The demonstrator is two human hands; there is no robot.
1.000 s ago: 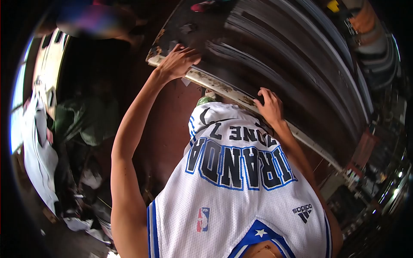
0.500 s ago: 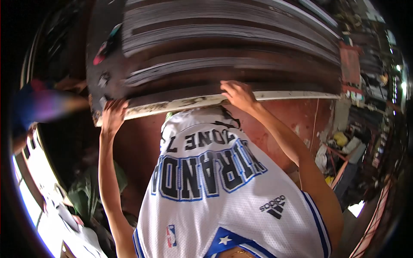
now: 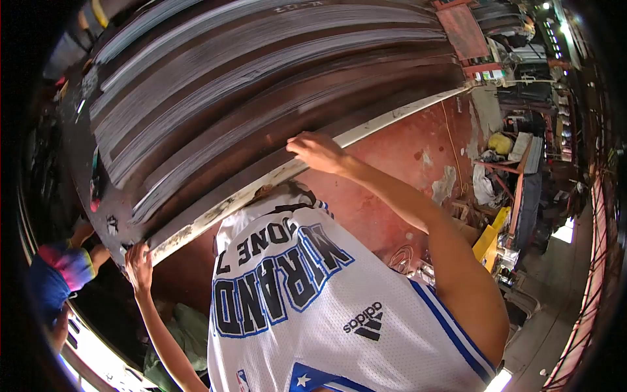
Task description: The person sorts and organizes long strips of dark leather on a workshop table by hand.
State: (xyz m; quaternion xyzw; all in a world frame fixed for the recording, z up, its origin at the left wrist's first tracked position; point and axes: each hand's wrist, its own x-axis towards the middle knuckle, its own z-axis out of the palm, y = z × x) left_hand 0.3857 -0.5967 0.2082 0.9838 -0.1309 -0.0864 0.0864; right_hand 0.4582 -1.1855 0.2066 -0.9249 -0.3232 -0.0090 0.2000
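A large dark board spreads in front of me, with long grey-streaked strips lying across it. Its near side has a pale, stained edge. My left hand is closed round the near left corner, fingers over the top. Farther right, my right hand rests across the near edge with its fingers curled together on the dark surface; whatever is under them is hidden.
At left, another person's colourful sleeve and hand are close to the board's corner. A red worn surface lies below the edge. Right of it are a yellow object, a rack and clutter. A reddish plate stands at the board's far right.
The view has turned, so the board now slants down to the left. Both hands appear lower and farther left, still at the near edge. The other person's hand shows more clearly by the corner.
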